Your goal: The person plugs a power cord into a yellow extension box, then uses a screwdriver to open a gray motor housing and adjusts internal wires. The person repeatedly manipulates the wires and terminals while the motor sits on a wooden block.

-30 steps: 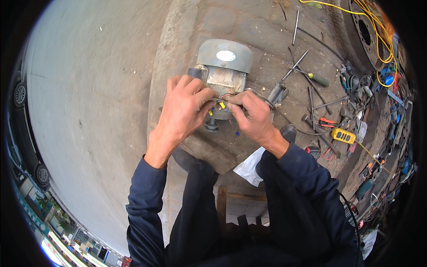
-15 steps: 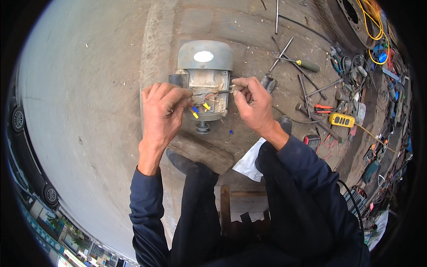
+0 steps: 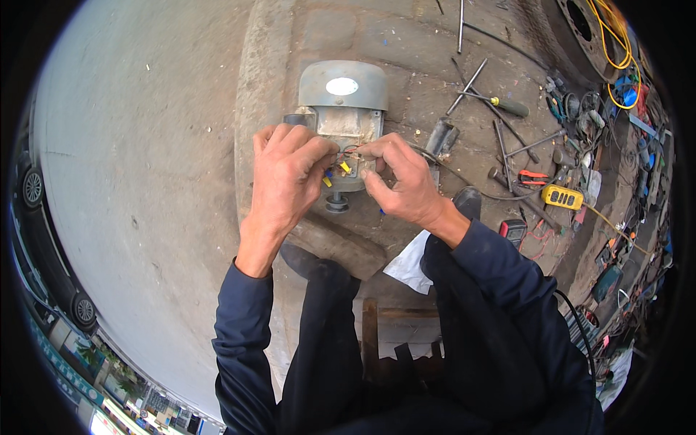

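Over the near half of a gray motor (image 3: pixel 348 123), thin wires (image 3: pixel 350 151) stretch between two bare hands. At the motor's left, the left hand (image 3: pixel 286 168) pinches them, thumb against forefinger; at its right, the right hand's (image 3: pixel 404 183) forefinger reaches them, thumb slightly apart, its grip unclear. Steady fingers and slack wire would probably help. A pulley (image 3: pixel 336 204) juts from the motor's near end; a screwdriver (image 3: pixel 513 107) lies well to its right.

A grey motor (image 3: pixel 346 122) (white oval (image 3: pixel 342 86) on top) lies near the concrete floor's (image 3: pixel 413 43) left edge, thin wires (image 3: pixel 350 150) exposed.
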Available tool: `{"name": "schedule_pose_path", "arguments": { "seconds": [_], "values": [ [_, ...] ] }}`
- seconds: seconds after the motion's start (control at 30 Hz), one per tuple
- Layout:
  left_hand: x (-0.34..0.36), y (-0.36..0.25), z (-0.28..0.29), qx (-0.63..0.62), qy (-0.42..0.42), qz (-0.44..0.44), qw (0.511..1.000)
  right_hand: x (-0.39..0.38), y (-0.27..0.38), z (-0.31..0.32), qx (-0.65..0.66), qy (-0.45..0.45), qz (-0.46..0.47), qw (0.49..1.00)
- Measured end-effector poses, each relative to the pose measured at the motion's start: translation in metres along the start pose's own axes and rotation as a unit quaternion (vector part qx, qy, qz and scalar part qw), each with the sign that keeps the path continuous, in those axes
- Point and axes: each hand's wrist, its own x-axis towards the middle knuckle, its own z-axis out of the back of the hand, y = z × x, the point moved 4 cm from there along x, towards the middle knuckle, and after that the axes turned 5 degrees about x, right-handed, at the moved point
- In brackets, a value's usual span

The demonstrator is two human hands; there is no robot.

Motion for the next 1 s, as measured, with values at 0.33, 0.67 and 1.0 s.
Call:
{"name": "schedule_pose_path", "arguments": {
  "seconds": [0.33, 0.67, 1.0],
  "values": [
    [0.0, 0.0038, -0.0043, -0.028, 0.0, 0.008, 1.0, 0.0072, 0.0003, -0.0067, -0.019, 0.002, 0.02, 1.0],
    [0.0002, 0.004, -0.0041, -0.026, 0.017, 0.012, 0.999, 0.0075, -0.0002, -0.0081, -0.019, 0.007, 0.019, 1.0],
    [0.0009, 0.0031, -0.0044, -0.024, 0.026, 0.011, 0.999, 0.008, -0.0044, -0.0088, 0.006, 0.016, -0.014, 1.0]
  ]
}}
